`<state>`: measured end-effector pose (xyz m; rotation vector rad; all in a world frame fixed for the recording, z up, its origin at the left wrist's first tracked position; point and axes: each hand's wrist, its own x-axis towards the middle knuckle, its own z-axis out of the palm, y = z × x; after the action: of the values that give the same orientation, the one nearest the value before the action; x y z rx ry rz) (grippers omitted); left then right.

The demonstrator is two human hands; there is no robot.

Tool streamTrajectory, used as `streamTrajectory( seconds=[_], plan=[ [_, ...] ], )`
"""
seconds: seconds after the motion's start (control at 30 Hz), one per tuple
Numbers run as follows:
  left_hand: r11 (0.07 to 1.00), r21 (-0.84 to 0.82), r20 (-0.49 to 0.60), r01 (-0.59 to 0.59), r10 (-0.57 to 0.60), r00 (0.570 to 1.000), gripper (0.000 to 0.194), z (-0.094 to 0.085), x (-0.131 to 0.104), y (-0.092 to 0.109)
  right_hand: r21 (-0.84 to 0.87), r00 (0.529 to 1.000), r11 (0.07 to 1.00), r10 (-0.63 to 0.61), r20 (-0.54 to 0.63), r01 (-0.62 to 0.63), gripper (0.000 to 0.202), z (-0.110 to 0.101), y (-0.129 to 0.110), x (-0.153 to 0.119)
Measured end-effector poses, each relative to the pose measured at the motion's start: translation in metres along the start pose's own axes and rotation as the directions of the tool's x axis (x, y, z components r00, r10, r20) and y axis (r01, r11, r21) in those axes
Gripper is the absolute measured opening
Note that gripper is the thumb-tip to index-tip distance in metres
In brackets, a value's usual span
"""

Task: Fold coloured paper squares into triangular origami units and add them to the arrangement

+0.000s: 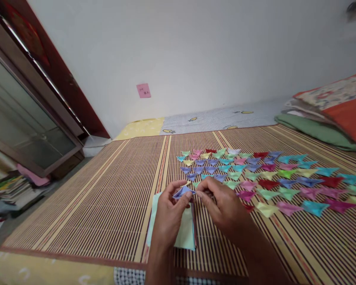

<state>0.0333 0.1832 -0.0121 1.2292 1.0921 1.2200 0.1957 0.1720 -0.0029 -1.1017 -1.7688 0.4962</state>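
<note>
A small folded piece of blue-violet paper (183, 192) is pinched between the thumb and fingers of my left hand (172, 209). My right hand (222, 204) has its thumb and forefinger closed at the right tip of the same piece. Below my left hand lies a stack of pale green paper sheets (185, 237), partly covered by the hand and wrist. Rows of folded paper pieces (267, 183) in red, pink, yellow, green and blue spread out behind and to the right of my hands.
Everything lies on a striped bamboo mat (86, 198) over a bed. Folded bedding (320, 122) is piled at the back right. A pink note (143, 90) sticks to the white wall. At left are a glass-panelled door (26, 107) and a stack of books (13, 190).
</note>
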Motion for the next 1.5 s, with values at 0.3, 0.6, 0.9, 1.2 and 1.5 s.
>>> streamTrajectory(
  seconds=[0.3,0.6,0.9,1.2,1.5],
  plan=[
    [0.975,-0.215,-0.050,0.047,-0.059,0.997,0.028,0.003,0.004,-0.006,-0.001,1.000,1.000,-0.024,0.006,0.024,0.017,0.001,0.002,-0.002],
    [0.995,-0.096,-0.083,0.018,-0.026,0.996,0.030,0.006,0.005,-0.005,0.042,1.000,0.999,-0.004,0.014,0.004,0.016,-0.002,0.006,-0.001],
    [0.970,-0.242,-0.089,-0.009,-0.013,0.996,0.042,-0.005,0.006,-0.010,0.030,0.999,0.999,0.038,-0.017,-0.038,0.016,0.004,0.012,0.000],
    [0.901,-0.415,0.026,0.127,-0.127,0.992,0.043,-0.012,0.007,-0.004,0.018,0.998,0.999,0.033,-0.046,-0.032,0.017,0.000,0.012,0.001],
    [0.881,-0.450,-0.019,0.145,-0.171,0.985,0.046,-0.008,0.007,-0.007,0.036,0.999,0.998,0.052,-0.013,-0.051,0.017,0.005,0.013,0.001]
  ],
)
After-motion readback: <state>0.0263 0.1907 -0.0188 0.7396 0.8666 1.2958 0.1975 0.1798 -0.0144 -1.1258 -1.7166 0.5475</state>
